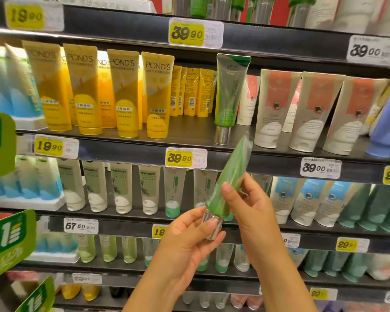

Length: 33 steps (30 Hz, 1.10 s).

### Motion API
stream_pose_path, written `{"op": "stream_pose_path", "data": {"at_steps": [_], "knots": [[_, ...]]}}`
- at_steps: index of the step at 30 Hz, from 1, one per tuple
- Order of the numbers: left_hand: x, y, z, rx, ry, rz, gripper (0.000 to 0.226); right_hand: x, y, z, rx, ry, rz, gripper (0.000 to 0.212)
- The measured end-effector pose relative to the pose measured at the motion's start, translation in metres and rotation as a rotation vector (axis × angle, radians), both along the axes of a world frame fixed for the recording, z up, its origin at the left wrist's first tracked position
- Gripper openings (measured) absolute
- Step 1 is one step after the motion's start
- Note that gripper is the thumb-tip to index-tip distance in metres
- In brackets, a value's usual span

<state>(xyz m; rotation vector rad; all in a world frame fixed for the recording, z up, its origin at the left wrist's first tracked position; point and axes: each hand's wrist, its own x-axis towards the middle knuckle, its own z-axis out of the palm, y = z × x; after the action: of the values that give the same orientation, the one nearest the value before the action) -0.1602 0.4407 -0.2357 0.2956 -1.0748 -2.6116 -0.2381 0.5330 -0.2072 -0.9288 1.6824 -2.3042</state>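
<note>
Here we are in front of the big dark shelf unit, face-wash stacked top to bottom: a rank of yellow tubes out at ten o'clock from the middle of the view, white-and-coral tubes over at two o'clock, and between them one tall green tube on the shelf, standing on its cap at twelve o'clock from the one in play. Both hands are up in front of the shelves, just below centre at five o'clock. The right hand is wrapped round the lower body of the held green tube, thumb pressed across the front, fingers curled behind. The left hand comes in from seven o'clock, half closed, thumb and fingertips pinching the silver cap. The tube is in mid-air, clear of every shelf, tilted with its flat crimped tail aiming at one o'clock and the cap down at seven. My read on how it handles: light, with a soft plastic body that gives under a squeeze and is glossy enough to slide in the fingers. So a firm hold belongs low on the body near the shoulder, where it looks fullest and stiffest, or on the hard cap itself. The thin tail will bend and is no place to grab. The cap looks smooth and shiny, likely slippery, so pinching it alone risks a twist or a drop; not fragile, though, I'd say
</note>
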Motion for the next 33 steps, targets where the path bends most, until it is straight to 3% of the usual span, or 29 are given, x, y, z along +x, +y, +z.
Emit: {"op": "stream_pose_path", "data": {"at_steps": [6,9,13,19,26,33], "knots": [[-0.001,-0.001,0.003,-0.136,-0.001,0.028,0.045,-0.004,0.001,0.005,-0.032,0.019,-0.009,0.031],[-0.001,-0.002,0.007,-0.085,0.023,-0.021,0.033,-0.005,0.001,0.005,-0.095,-0.050,0.020,0.040],[-0.001,-0.002,0.013,0.051,0.046,-0.105,0.032,-0.006,0.005,0.008,-0.187,-0.129,0.062,0.037],[-0.004,0.004,0.013,0.052,0.052,-0.076,0.026,-0.009,0.007,0.011,-0.227,-0.170,0.125,0.034],[-0.004,0.004,0.013,0.025,0.028,0.005,0.036,-0.012,0.007,0.012,-0.141,-0.125,0.090,0.039],[-0.004,0.002,0.012,0.037,0.034,-0.042,0.039,-0.015,0.003,0.010,-0.210,-0.178,0.042,0.041]]}}
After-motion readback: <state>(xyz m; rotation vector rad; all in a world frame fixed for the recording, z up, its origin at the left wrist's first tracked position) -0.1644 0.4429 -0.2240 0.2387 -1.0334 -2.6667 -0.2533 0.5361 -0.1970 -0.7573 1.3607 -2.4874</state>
